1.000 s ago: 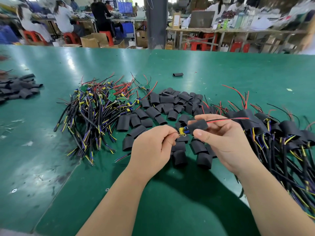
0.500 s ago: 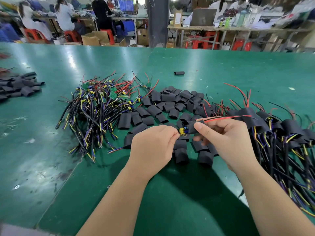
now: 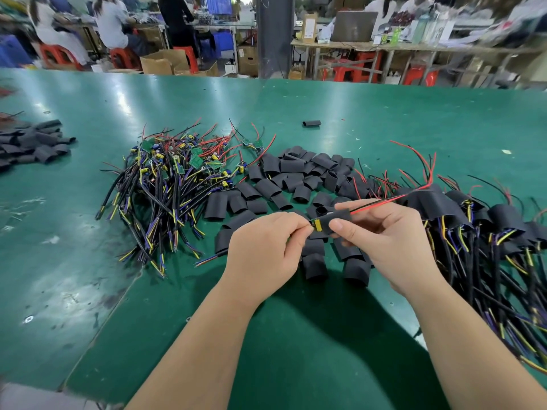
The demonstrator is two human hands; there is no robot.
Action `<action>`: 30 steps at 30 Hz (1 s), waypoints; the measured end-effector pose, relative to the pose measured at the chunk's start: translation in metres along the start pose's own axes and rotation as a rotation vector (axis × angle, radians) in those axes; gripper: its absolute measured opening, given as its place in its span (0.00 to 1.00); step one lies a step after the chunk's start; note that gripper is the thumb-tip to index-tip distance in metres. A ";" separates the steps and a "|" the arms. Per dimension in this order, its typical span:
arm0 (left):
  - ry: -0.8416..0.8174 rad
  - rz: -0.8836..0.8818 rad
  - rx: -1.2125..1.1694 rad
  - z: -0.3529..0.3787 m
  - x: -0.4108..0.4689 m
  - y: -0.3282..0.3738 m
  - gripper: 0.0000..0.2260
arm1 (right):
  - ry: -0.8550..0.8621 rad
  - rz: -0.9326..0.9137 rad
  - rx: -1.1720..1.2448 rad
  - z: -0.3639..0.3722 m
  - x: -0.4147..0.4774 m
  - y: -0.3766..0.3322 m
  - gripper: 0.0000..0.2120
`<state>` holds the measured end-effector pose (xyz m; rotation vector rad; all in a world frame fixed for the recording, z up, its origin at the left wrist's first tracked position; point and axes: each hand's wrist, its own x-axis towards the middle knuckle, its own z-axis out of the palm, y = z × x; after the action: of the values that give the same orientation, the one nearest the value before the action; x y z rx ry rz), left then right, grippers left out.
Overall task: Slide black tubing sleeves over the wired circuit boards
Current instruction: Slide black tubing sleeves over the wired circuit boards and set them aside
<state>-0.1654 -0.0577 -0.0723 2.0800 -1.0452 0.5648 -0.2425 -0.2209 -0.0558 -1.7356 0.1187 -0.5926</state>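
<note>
- Hands, nearest: the left hand (image 3: pixel 266 247) has its fingers curled and pinches one end of a small green circuit board (image 3: pixel 317 224) with a yellow part. The right hand (image 3: pixel 390 241) pinches a short black tubing sleeve (image 3: pixel 337 217) between thumb and forefinger, above the glossy green table (image 3: pixel 148 291).
- The sleeve covers most of that board and only the yellow end shows, so this piece looks nearly finished.
- Right of the hands lies a heap of sleeved boards (image 3: pixel 473 220), already done.
- Just beyond, many loose black sleeves (image 3: pixel 296 179) wait.
- Left of those, a tangled pile of bare wired boards (image 3: pixel 177 179) is left; by my estimate, about half the job.
- Farthest, one stray sleeve (image 3: pixel 311 123) lies alone.
</note>
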 end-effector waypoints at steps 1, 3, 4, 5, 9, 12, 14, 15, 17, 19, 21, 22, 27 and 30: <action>-0.004 -0.011 -0.011 0.000 0.000 0.000 0.06 | -0.024 -0.001 -0.014 0.000 0.000 0.000 0.07; -0.020 -0.024 -0.034 0.000 0.000 0.000 0.06 | -0.053 0.000 -0.018 0.000 0.000 -0.001 0.06; -0.027 -0.025 -0.046 0.000 0.000 0.000 0.06 | -0.057 0.006 -0.007 0.000 0.000 0.000 0.07; -0.031 -0.022 -0.055 0.000 0.000 0.001 0.06 | -0.060 0.018 0.008 0.000 0.000 0.001 0.08; -0.036 -0.013 -0.076 0.001 0.000 -0.001 0.07 | -0.063 0.058 0.098 0.006 -0.001 0.003 0.08; -0.027 -0.035 -0.125 0.002 0.000 -0.004 0.07 | -0.047 0.028 0.084 0.010 -0.001 0.003 0.07; -0.006 -0.076 -0.169 0.004 0.000 -0.004 0.06 | -0.037 0.025 0.103 0.015 -0.001 0.004 0.11; 0.008 -0.100 -0.208 0.005 0.000 -0.003 0.06 | -0.033 0.044 0.146 0.019 -0.002 0.003 0.14; 0.034 -0.132 -0.305 0.006 0.000 -0.001 0.05 | -0.039 0.108 0.369 0.025 -0.003 -0.001 0.16; 0.071 -0.136 -0.295 0.004 0.002 -0.001 0.08 | 0.015 0.157 0.577 0.021 0.001 -0.010 0.20; 0.150 -0.163 -0.222 0.000 0.005 -0.007 0.10 | 0.207 0.162 0.653 0.004 0.008 -0.021 0.21; 0.194 -0.194 -0.181 -0.002 0.006 -0.012 0.10 | 0.329 0.132 0.616 -0.007 0.010 -0.026 0.19; 0.283 -0.484 0.245 -0.009 0.006 -0.041 0.09 | 0.795 -0.078 -0.374 -0.063 0.009 -0.028 0.10; 0.282 -0.624 0.413 -0.015 0.004 -0.056 0.15 | 0.743 0.044 -0.740 -0.074 0.011 -0.018 0.14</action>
<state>-0.1188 -0.0253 -0.0829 2.4250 -0.0912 0.7557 -0.2705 -0.2855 -0.0256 -2.1050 0.9974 -1.2471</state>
